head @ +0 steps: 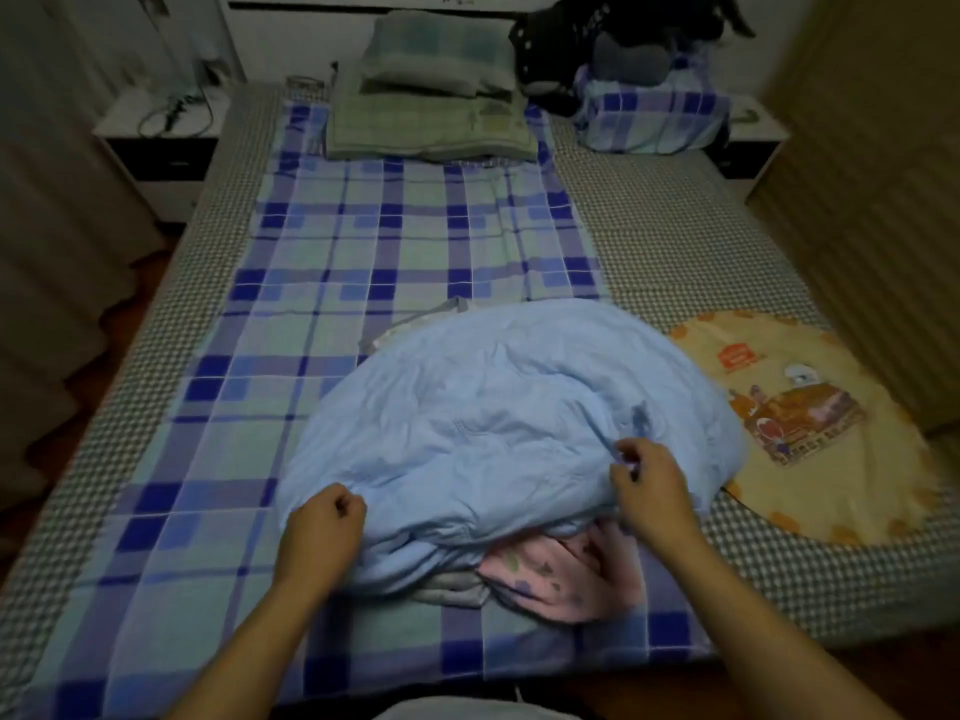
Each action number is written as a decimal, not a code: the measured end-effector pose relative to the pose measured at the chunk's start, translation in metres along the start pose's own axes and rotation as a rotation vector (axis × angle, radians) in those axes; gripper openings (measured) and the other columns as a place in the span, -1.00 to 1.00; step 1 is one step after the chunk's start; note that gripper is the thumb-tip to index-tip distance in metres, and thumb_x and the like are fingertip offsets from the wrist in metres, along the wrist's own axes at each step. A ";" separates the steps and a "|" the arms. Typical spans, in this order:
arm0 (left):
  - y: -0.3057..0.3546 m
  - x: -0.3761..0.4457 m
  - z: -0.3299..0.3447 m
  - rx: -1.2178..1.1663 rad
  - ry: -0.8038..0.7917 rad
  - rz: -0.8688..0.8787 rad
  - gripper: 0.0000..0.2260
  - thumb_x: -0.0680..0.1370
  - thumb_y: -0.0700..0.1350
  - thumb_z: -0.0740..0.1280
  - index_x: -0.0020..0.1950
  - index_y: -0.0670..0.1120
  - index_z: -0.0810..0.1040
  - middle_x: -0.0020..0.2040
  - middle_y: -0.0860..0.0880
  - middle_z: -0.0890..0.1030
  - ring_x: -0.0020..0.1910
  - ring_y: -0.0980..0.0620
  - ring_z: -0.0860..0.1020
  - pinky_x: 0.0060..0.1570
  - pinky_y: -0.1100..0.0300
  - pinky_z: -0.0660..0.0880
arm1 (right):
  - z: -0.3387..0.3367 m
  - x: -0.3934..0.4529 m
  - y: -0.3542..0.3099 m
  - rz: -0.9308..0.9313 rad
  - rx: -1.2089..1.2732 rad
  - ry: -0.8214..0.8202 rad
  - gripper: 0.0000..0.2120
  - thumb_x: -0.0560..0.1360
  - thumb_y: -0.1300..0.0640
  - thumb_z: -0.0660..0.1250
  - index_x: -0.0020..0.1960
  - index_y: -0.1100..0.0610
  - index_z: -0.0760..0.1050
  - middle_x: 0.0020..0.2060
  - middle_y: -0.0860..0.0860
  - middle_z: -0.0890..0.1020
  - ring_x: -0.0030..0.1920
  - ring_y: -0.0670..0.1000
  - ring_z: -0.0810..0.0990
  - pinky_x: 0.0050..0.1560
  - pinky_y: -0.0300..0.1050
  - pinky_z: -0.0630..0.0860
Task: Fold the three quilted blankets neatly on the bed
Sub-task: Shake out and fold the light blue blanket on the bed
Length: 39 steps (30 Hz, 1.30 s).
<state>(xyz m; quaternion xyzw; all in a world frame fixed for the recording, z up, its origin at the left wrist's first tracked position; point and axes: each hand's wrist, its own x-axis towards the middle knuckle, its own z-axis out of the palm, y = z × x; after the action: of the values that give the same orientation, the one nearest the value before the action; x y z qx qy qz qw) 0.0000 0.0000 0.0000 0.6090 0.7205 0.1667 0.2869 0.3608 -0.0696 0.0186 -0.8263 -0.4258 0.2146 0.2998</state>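
A rumpled light blue blanket (498, 407) lies heaped on the near half of the bed (675, 241). Beneath its near edge a pink patterned blanket (561, 579) and a bit of grey-white cloth (452, 589) stick out. My left hand (322, 537) grips the blue blanket's near left edge with curled fingers. My right hand (649, 480) pinches a fold of the blue blanket at its right side. A yellow blanket with a cartoon print (810, 423) lies flat at the right of the bed.
A blue plaid sheet (363, 262) covers the bed's middle. Green folded bedding and a pillow (431, 106) sit at the head, with a plaid pillow (649, 116) and dark stuffed items to the right. Nightstands flank the bed; a wardrobe (883, 148) stands at right.
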 end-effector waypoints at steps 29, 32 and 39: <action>0.073 -0.027 0.103 -0.019 -0.544 0.042 -0.40 0.58 -0.08 0.38 0.57 0.04 0.21 0.55 -0.04 0.26 0.48 0.01 0.30 0.47 0.16 0.23 | -0.082 0.090 0.105 -0.164 -0.299 -0.273 -0.85 0.57 0.04 0.27 0.03 0.05 0.58 0.01 0.02 0.64 0.00 0.04 0.60 0.05 -0.08 0.50; 0.069 -0.043 0.100 -0.020 -0.517 0.027 -0.43 0.59 -0.15 0.36 0.57 -0.03 0.23 0.53 -0.01 0.29 0.46 0.08 0.30 0.43 0.24 0.21 | -0.068 0.132 0.086 -0.227 -0.258 -0.365 -0.37 0.51 -0.13 0.35 0.48 0.09 0.33 0.39 0.06 0.44 0.39 0.10 0.40 0.41 -0.01 0.28; 0.086 -0.046 0.069 -0.041 -0.261 0.141 -0.35 0.56 -0.13 0.39 0.50 0.25 0.13 0.52 0.04 0.26 0.49 0.06 0.27 0.40 0.25 0.19 | -0.018 0.107 0.052 -0.395 -0.075 -0.550 -0.71 0.56 0.06 0.24 0.24 0.08 0.56 0.10 0.10 0.63 0.15 0.13 0.59 0.07 -0.15 0.40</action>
<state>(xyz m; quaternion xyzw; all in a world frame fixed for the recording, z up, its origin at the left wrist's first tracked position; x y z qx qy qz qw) 0.1140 -0.0349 0.0069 0.6685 0.6291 0.1204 0.3781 0.4596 -0.0098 -0.0144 -0.6495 -0.6501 0.3513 0.1790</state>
